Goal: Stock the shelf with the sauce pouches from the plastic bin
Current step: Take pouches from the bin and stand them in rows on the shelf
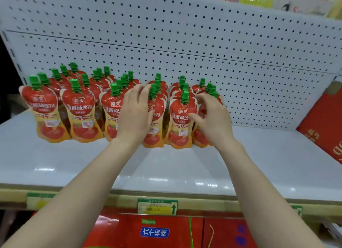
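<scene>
Red and orange sauce pouches point(81, 114) with green caps stand in several rows on the white shelf point(185, 173), against the pegboard back. My left hand point(135, 116) lies against the left side of the front pouch point(155, 122) of one middle row, fingers up by its cap. My right hand point(212, 118) curls around the front pouch point(201, 138) of the rightmost row, thumb in front and fingers over its top. That pouch is mostly hidden by the hand. The plastic bin is out of view.
A red carton point(322, 125) leans at the shelf's right end. White pegboard point(185, 35) backs the shelf. Price labels point(157, 206) run along the front edge, with red boxes point(153, 231) on the shelf below. Bare shelf lies in front of and right of the pouches.
</scene>
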A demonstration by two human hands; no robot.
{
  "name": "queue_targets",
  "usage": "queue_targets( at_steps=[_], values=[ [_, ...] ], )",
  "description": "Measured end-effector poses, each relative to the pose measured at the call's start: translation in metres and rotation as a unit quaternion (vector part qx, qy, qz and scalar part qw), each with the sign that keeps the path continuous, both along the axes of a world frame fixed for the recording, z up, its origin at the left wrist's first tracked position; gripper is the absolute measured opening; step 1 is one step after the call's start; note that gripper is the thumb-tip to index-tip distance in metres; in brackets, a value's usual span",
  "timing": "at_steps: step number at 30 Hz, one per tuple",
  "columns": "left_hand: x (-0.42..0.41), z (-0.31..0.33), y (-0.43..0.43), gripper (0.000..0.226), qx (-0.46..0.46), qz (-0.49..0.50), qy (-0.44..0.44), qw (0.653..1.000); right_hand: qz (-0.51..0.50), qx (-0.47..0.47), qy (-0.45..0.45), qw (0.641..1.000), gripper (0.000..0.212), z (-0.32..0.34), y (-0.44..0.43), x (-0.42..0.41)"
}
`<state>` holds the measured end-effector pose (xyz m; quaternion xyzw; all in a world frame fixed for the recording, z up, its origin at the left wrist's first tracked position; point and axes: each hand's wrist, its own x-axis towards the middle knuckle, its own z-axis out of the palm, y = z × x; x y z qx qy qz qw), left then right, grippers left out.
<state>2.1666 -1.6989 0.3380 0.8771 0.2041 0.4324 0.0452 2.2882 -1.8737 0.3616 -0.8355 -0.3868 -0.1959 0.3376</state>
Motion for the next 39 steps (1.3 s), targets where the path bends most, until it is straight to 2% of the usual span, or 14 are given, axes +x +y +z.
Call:
queue_targets(
  at_steps=[2, 4, 12, 16, 18, 20, 22, 24, 27, 30, 35, 39],
  values=[
    [0.001, 0.002, 0.004, 0.072, 0.002, -0.008, 0.027, 1.000, 0.003, -0.050, 0.025, 0.998, 0.064, -0.002, 0.013, 0.001],
    [0.001, 0.004, 0.006, 0.072, 0.005, -0.011, 0.036, 0.999, 0.008, -0.071, 0.040, 0.997, 0.064, -0.003, 0.020, 0.003],
    [0.001, -0.008, 0.011, 0.070, 0.026, -0.026, 0.052, 0.998, 0.001, -0.051, 0.048, 0.998, 0.053, -0.009, 0.032, 0.008],
    [0.000, -0.010, 0.012, 0.067, 0.032, -0.035, 0.046, 0.998, 0.001, -0.056, 0.043, 0.998, 0.060, -0.012, 0.033, 0.010],
    [-0.002, -0.010, 0.013, 0.066, 0.031, -0.042, 0.044, 0.998, -0.006, -0.052, 0.011, 0.999, 0.069, -0.010, 0.031, 0.007],
    [-0.007, -0.010, 0.016, 0.061, 0.043, -0.045, 0.023, 0.998, -0.022, 0.001, -0.049, 0.999, 0.069, -0.006, 0.027, 0.000],
    [-0.017, -0.010, 0.022, 0.056, 0.056, -0.034, -0.020, 0.998, -0.043, 0.082, -0.111, 0.990, 0.056, 0.001, 0.026, -0.010],
    [-0.030, -0.010, 0.032, 0.055, 0.049, 0.001, -0.058, 0.997, -0.020, 0.101, -0.123, 0.987, 0.045, 0.006, 0.034, -0.020],
    [-0.045, -0.010, 0.052, 0.060, 0.013, 0.047, -0.065, 0.997, 0.059, -0.015, -0.059, 0.996, 0.049, 0.009, 0.060, -0.033],
    [-0.049, -0.009, 0.066, 0.060, -0.013, 0.049, -0.021, 0.999, 0.060, -0.103, -0.018, 0.993, 0.060, 0.008, 0.080, -0.039],
    [-0.046, -0.004, 0.072, 0.062, -0.018, 0.035, 0.009, 0.999, 0.038, -0.133, 0.019, 0.990, 0.065, 0.012, 0.092, -0.038],
    [-0.045, -0.002, 0.073, 0.064, -0.025, 0.024, 0.012, 0.999, 0.032, -0.146, 0.009, 0.989, 0.063, 0.012, 0.098, -0.038]
  ],
)
